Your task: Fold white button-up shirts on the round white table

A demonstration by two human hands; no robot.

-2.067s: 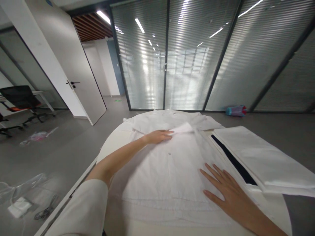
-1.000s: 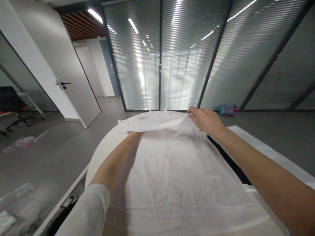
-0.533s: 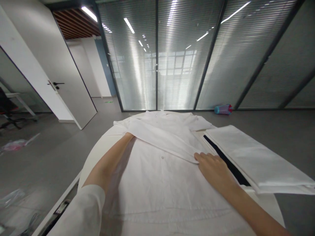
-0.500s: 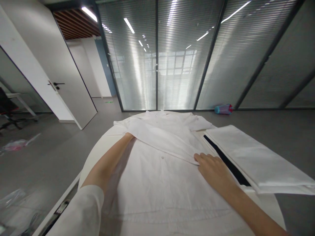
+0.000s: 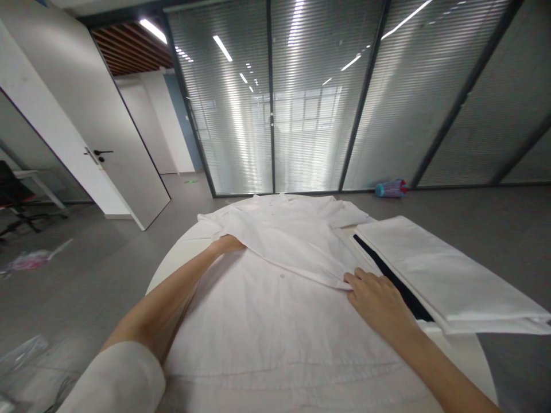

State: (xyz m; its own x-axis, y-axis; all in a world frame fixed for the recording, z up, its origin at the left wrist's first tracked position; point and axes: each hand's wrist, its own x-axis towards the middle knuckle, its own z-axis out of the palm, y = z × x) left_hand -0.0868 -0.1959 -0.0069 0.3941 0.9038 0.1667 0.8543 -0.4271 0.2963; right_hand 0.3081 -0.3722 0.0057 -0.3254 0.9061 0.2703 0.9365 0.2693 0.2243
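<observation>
1. The white garment [image 5: 275, 310] lies spread flat over the round counter [image 5: 172, 258], and its upper part is now folded down in a slanting flap [image 5: 293, 241]. A second ago that flap hung lifted in the air between the two hands; it has since been laid onto the body of the cloth, so the fold reads as placed rather than in progress.
2. The right hand [image 5: 379, 301] has come from the far end of the garment to the flap's near corner. It rests palm down, its grip loose and open, fingertips [image 5: 350, 279] pressing the corner against the cloth below. Just to its outer side lie a dark strip [image 5: 396, 272] and a stack of folded white fabric [image 5: 443, 275].
3. The left hand [image 5: 228, 245] stays tucked at the flap's other end, its fingers hidden under the fabric edge; whether its grip is closed on the cloth cannot be told.
4. Between the two hands the folded edge runs nearly straight, with a small button [image 5: 282, 276] just on the near side of it.
5. In the last half second the hands barely shift, which suggests the fold is being held and pressed flat.
</observation>
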